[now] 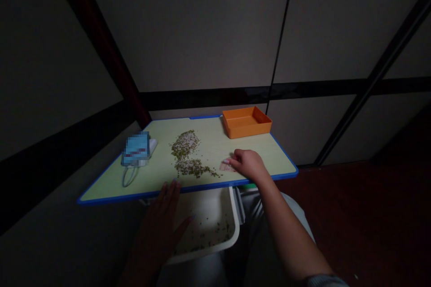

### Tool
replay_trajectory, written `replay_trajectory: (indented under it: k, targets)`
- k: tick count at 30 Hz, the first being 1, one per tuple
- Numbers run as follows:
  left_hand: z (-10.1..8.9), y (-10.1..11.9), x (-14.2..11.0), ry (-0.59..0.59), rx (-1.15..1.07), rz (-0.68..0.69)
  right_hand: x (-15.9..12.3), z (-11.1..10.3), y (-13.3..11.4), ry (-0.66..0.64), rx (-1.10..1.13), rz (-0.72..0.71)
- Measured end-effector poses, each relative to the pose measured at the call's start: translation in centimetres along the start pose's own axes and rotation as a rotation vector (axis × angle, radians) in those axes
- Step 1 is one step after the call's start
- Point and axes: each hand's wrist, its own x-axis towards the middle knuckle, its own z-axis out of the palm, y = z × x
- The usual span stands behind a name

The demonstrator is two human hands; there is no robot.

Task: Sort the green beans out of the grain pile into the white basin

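Note:
Loose small green and pale grains, like seeds or beans, lie in a pile (pixel 186 144) on the pale tabletop (pixel 161 132). A thinner patch of the same grains (pixel 193 168) trails from it towards the right. My right hand (pixel 248 163) rests at the table's front right, fingers curled and thumb pressed in; whatever is in them is hidden. Beside its thumb lies a flat patch with red print (pixel 226 166). My left hand (pixel 164 215) has its fingers spread, the tips at the table's front edge, above the pulled-out white drawer (pixel 215 202).
An orange open box (pixel 247 132) stands at the back right corner. On the left lies a blurred blue packet (pixel 135 148) with a white item and a looped cord (pixel 129 177). Grains are scattered in the drawer. Dark panelled walls (pixel 208 31) rise behind the table.

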Motion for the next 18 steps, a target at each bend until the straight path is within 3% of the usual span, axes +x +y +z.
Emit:
replay_trajectory:
  k: [6, 18]
  targets:
    - [-0.38, -0.01, 0.05, -0.049, -0.004, -0.011, 0.03, -0.10, -0.08, -0.011, 0.010, 0.015]
    - [-0.06, -0.33, -0.12, -0.038, -0.020, -0.017, 0.48, 0.17, -0.08, -0.023, -0.027, -0.040]
